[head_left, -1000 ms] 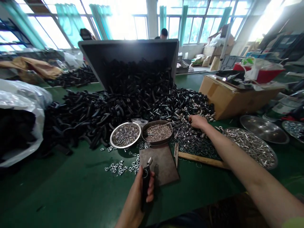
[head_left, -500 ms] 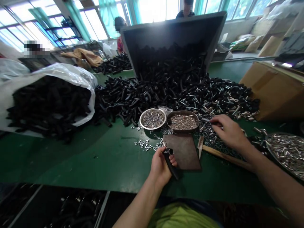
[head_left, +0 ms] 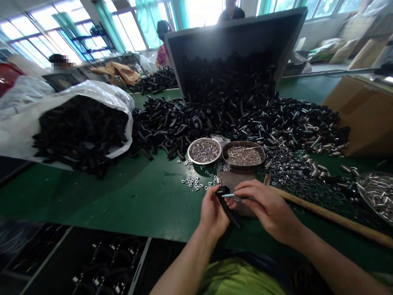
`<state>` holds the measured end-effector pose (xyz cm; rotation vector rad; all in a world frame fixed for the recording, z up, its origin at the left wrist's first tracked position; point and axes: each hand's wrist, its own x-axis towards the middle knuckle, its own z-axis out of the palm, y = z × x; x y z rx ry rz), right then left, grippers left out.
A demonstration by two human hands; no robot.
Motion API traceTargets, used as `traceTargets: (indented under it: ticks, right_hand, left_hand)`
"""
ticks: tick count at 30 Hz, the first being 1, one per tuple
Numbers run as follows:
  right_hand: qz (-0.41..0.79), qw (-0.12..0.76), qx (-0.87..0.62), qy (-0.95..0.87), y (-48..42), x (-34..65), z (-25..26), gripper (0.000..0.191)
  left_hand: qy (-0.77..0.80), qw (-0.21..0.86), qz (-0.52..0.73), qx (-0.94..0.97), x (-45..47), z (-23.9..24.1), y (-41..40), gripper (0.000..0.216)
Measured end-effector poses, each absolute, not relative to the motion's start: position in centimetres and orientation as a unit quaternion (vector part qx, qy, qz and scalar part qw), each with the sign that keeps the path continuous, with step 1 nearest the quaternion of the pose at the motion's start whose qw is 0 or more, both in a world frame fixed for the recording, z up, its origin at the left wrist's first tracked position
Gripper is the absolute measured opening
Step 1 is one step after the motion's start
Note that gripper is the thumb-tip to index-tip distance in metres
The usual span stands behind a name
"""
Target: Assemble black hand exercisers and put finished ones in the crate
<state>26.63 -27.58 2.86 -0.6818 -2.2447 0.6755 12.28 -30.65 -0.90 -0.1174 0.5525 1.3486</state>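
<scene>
My left hand (head_left: 211,215) is closed around a black handle (head_left: 231,213), which slants down to the right with a shiny metal piece at its upper end. My right hand (head_left: 272,211) pinches a thin silver screw (head_left: 228,196) with its tip close to the handle's upper end; whether they touch I cannot tell. Both hands are over a dark flat plate (head_left: 235,176), partly covered by my right hand. Beyond them stand a round metal bowl (head_left: 189,156) of small rings and an oval tin (head_left: 244,167) of tiny metal parts.
Loose nuts (head_left: 193,183) lie left of the plate. On the right are a hammer (head_left: 331,215), scattered rings (head_left: 294,176) and a bowl of metal pins (head_left: 379,196). Black handles (head_left: 166,127) spill from a tilted grey bin (head_left: 239,30). A white bag (head_left: 101,88) and a carton (head_left: 362,114) flank them.
My right hand has come from beside the oval tin, down and left to the handle, bringing the screw with it. My left hand still grips the handle. The view has shifted slightly.
</scene>
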Motion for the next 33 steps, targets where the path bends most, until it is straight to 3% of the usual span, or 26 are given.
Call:
traceTargets:
  ticks: [8,13,19,24,33]
  right_hand:
    - [0.37,0.347,-0.307,-0.805,-26.2,26.0,0.3,0.019]
    - [0.299,0.401,-0.402,-0.767,-23.6,27.6,-4.0,0.015]
    - [0.204,0.353,-0.376,-0.832,-23.0,27.4,-7.1,0.021]
    - [0.154,0.294,-0.332,-0.883,-23.9,28.4,-6.1,0.026]
    - [0.141,0.161,-0.514,-0.831,-26.3,36.5,-5.6,0.009]
  left_hand:
    - [0.221,0.741,0.624,-0.115,12.4,-2.2,-30.2,0.026]
    - [0.224,0.716,0.65,-0.124,10.8,-3.7,-30.3,0.025]
    - [0.219,0.716,0.652,-0.118,10.4,-4.5,-30.5,0.02]
    - [0.23,0.713,0.654,-0.105,10.5,-4.3,-30.6,0.019]
    - [0.225,0.731,0.636,-0.106,10.9,-3.8,-30.9,0.021]
